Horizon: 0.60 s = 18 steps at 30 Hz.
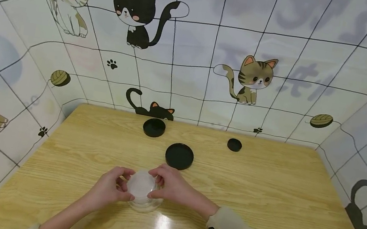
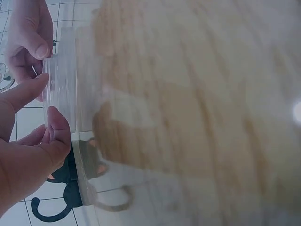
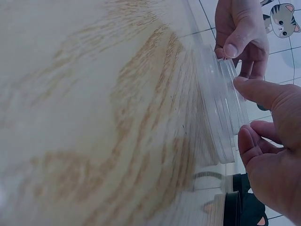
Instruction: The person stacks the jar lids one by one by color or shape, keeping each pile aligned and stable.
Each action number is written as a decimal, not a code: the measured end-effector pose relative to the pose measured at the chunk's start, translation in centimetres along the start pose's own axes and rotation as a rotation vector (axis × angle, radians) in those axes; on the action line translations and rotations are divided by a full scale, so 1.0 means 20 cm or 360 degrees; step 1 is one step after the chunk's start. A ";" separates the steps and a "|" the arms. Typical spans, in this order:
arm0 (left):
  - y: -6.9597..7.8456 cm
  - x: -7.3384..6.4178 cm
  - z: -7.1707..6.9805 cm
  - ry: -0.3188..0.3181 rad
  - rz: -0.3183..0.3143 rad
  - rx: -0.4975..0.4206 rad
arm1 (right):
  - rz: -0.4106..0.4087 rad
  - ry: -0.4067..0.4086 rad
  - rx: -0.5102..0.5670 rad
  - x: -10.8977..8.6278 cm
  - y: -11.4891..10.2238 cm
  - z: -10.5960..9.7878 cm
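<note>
A small clear round lid or shallow dish (image 1: 140,185) sits over a wider clear round dish (image 1: 144,207), which lies flat on the table. My left hand (image 1: 112,186) holds the small piece at its left edge, thumb near the front. My right hand (image 1: 175,186) grips the opposite side of it between thumb and fingers. In the left wrist view, the clear pieces (image 2: 60,89) appear edge-on as stacked layers, and in the right wrist view the wide dish (image 3: 214,108) is lowest, against the tabletop. Whether the layers are pressed together cannot be told.
Three black round lids or shallow dishes lie farther back: a large one (image 1: 179,156) just beyond my right hand, a medium one (image 1: 154,127) at the back edge, and a small one (image 1: 234,145) to the right. A cat-patterned cloth wall (image 1: 189,79) borders the wooden table (image 1: 262,207).
</note>
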<state>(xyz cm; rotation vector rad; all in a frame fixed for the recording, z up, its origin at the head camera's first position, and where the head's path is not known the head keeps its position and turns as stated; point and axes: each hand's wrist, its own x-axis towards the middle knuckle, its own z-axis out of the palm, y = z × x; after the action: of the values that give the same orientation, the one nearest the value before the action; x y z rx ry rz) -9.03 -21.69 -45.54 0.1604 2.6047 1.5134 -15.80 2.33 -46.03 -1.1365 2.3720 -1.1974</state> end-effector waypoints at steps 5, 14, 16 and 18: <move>0.01 0.00 0.01 0.0048 -0.0061 0.0050 | 0.0042 -0.0021 -0.0022 0.01 -0.01 0.01; 0.01 0.01 0.02 0.0023 -0.0080 0.0126 | 0.0194 -0.0089 -0.0059 0.01 -0.02 -0.01; 0.01 0.02 0.02 0.0017 -0.0078 0.0132 | 0.0209 -0.0092 -0.0055 0.00 -0.03 -0.02; 0.02 0.02 0.02 0.0009 -0.0082 0.0136 | 0.0219 -0.0093 -0.0055 0.00 -0.02 -0.02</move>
<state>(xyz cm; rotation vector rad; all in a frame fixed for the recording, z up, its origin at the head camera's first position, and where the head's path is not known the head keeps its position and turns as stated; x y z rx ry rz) -9.36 -21.07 -45.53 0.0965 2.6577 1.3886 -15.75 2.37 -45.44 -0.9861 2.3922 -1.0670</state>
